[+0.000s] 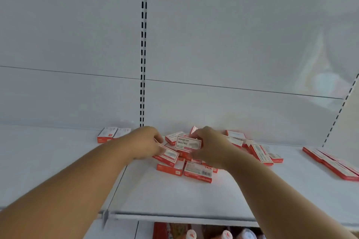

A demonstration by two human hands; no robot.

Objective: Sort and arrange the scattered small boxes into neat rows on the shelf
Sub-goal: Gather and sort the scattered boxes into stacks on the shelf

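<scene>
A white back panel (pixel 233 35) with a slotted upright (pixel 143 54) rises beyond both hands. Below it the white shelf (pixel 174 196) runs under the forearms and out past each hand.

The scattered pile of small red-and-white boxes (pixel 196 169) lies directly beneath and just beyond the hands, the boxes overlapping at mixed angles; some lie flat, others tilt against their neighbours. A row of boxes (pixel 334 165) lies well to the right of the right hand, laid side by side near the shelf's right end. A pair of boxes (pixel 111 134) sits side by side just left of the left hand, close to the back panel.

The left hand (pixel 144 141) has its fingers curled around one tilted box (pixel 168 155), gripping it at its near end over the pile's left side. The right hand (pixel 209 146) pinches another box (pixel 188 143), holding it with its printed white face turned toward the camera, between the two hands and above the pile.

Under the shelf's front edge, below the right forearm, a few bottle tops (pixel 226 234) show.
</scene>
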